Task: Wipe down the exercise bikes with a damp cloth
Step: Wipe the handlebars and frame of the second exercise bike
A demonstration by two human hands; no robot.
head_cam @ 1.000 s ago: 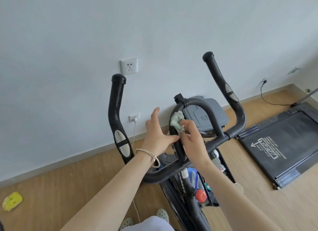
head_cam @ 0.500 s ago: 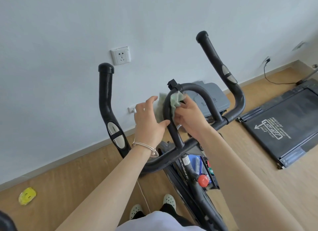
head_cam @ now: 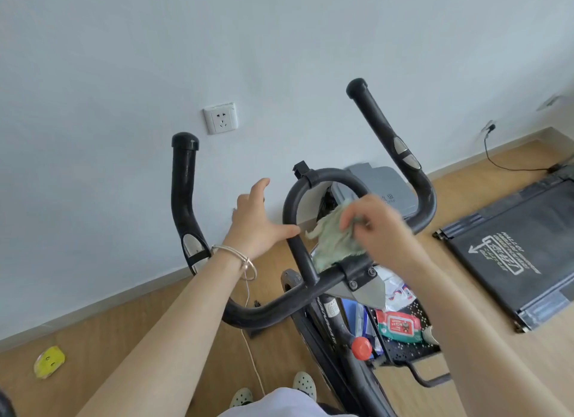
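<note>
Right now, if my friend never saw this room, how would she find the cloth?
Look for the black exercise bike by the white wall. In the middle of it a rounded loop bar rises, and the right hand holds the cloth in the opening of that loop. It is pale green, crumpled and soft, unlike the hard black bars around it.

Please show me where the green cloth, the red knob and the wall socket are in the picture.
green cloth (head_cam: pixel 333 245): head view, on its crumpled middle.
red knob (head_cam: pixel 361 347): head view, on its round top.
wall socket (head_cam: pixel 220 118): head view, on the centre of its white plate.
</note>
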